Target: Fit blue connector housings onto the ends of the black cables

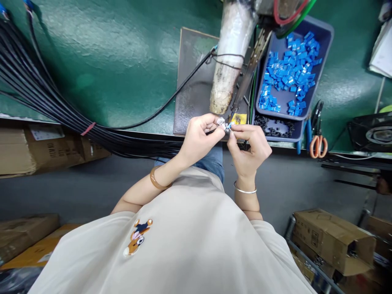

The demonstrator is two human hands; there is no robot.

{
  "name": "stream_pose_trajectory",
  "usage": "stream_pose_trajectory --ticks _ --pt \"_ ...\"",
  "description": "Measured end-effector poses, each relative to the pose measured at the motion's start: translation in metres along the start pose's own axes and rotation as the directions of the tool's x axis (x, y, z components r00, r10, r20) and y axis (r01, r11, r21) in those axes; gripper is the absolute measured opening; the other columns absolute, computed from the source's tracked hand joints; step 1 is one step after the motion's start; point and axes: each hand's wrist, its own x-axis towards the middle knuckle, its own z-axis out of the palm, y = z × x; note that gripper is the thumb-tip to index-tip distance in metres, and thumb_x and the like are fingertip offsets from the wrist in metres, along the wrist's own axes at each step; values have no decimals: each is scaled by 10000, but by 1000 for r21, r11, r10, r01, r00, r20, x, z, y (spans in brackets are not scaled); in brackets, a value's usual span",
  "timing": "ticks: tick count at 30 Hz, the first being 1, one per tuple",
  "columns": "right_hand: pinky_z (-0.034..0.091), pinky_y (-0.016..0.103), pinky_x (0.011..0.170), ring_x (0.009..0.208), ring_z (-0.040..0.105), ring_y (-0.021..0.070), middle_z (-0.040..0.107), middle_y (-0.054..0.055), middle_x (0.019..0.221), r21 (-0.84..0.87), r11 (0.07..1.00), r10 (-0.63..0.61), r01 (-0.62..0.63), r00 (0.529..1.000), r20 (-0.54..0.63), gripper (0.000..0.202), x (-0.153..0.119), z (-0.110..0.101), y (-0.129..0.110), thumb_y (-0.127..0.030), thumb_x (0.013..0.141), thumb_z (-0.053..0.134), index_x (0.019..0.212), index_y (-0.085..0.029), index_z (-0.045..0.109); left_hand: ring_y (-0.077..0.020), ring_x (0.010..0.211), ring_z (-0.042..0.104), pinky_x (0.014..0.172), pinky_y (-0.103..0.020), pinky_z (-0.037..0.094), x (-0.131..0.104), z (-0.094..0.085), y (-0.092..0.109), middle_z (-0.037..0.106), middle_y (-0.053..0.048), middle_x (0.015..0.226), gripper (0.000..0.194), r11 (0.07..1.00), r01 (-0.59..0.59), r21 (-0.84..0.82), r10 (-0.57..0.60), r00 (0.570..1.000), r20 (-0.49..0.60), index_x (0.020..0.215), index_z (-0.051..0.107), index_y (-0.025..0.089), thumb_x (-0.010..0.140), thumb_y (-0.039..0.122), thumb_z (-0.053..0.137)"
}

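Both hands meet at the table's front edge, just below the tip of a soldering iron [245, 81]. My left hand [199, 136] is closed, its thumb and fingers pinching a cable end [227, 130] with pale and silvery bits showing around it. My right hand [251, 145] pinches from the other side, thumb and forefinger on a tiny part with some blue and white at the fingertips; it is too small to name. A white plastic-wrapped tube [228, 61] ends right above the hands. Fingers cover much of the work.
A grey bin [326, 45] of small blue plastic pieces stands at the right, with small black parts [274, 125] in front. Orange-handled scissors [318, 146] lie beside it. A tied bundle of black cables [61, 102] crosses the left. Under the tube lies a dark board [192, 90].
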Motion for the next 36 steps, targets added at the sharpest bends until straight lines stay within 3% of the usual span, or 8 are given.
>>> stream_pose_trajectory --ticks 16,25,28,33,36 --pt "587 296 744 816 701 139 727 -23 897 -30 1000 0 0 1000 -3 125 1 -1 -1 -124 832 667 834 -246 639 -35 493 292 459 -187 245 1 0 1 362 66 560 164 999 -26 22 26 1000 6 672 513 166 775 83 610" --pt "593 255 712 799 720 133 749 3 902 -62 991 -115 117 992 44 171 -2 -4 2 -80 800 656 840 -231 588 -45 502 249 462 -209 199 -1 -2 1 278 66 548 240 997 53 52 -56 997 61 622 428 176 753 59 592" --pt "597 261 716 839 729 141 754 7 923 -82 994 -70 72 997 26 144 -3 -5 1 -103 826 655 868 -234 610 -51 503 252 461 -210 205 -2 -2 2 286 63 540 230 996 47 77 -53 995 83 622 442 176 759 62 586" --pt "596 234 678 862 739 135 763 7 978 -16 993 114 -113 990 84 83 -2 -6 -4 -144 872 632 883 -225 647 -55 517 289 478 -204 250 -3 -4 3 337 53 545 197 991 15 130 -27 996 85 615 473 170 749 83 589" --pt "596 247 722 846 731 131 760 -5 929 13 994 109 -111 989 97 96 1 -7 -6 -129 857 643 838 -222 648 -55 518 299 480 -205 258 -3 -6 2 355 49 547 184 994 14 108 -25 995 101 616 491 166 760 106 589"
